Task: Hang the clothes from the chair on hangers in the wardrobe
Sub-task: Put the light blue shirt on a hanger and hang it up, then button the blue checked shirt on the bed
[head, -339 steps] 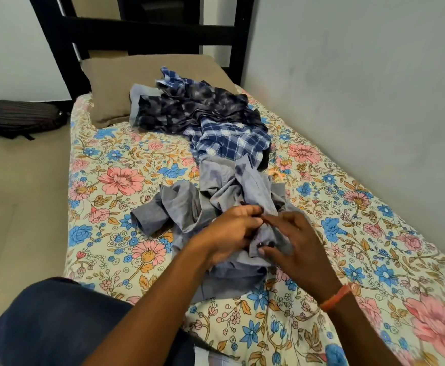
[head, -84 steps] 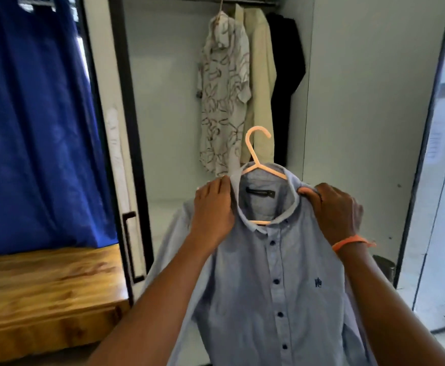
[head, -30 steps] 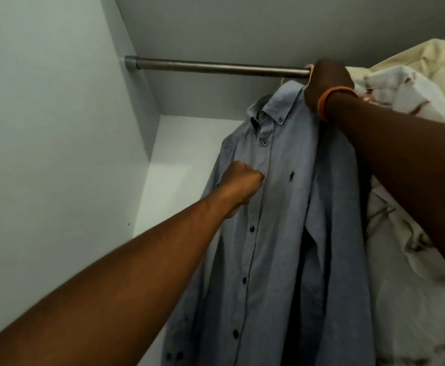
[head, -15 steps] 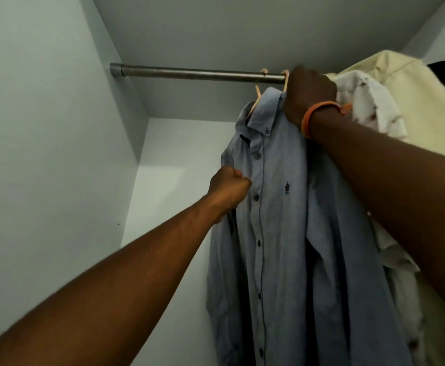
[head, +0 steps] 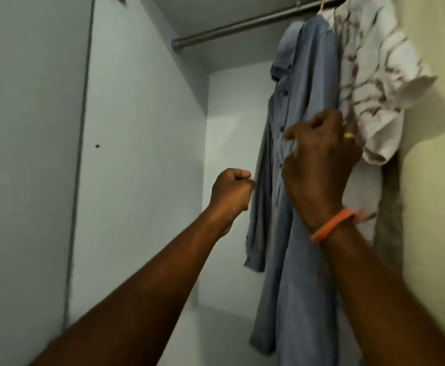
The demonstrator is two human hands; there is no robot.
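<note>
A light blue button shirt [head: 312, 70] hangs from the metal rail [head: 242, 23] inside the wardrobe, its hanger hidden under the collar. My left hand [head: 232, 191] is a closed fist at the left edge of the shirt, pinching the sleeve fabric. My right hand [head: 319, 159], with an orange band on the wrist, is in front of the shirt at chest height. Its fingers curl into the cloth near the shirt's right side. The chair and other clothes are out of view.
A white shirt with brown markings [head: 374, 62] hangs right beside the blue one on a pale pink hanger [head: 321, 3]. A cream garment [head: 432, 180] fills the far right. The wardrobe's white side wall [head: 137, 154] stands on the left, with bare rail between.
My right hand left the hanger hook at the rail and dropped to the shirt's front. My left hand moved lower along the shirt. The view pulled back and tilted.
</note>
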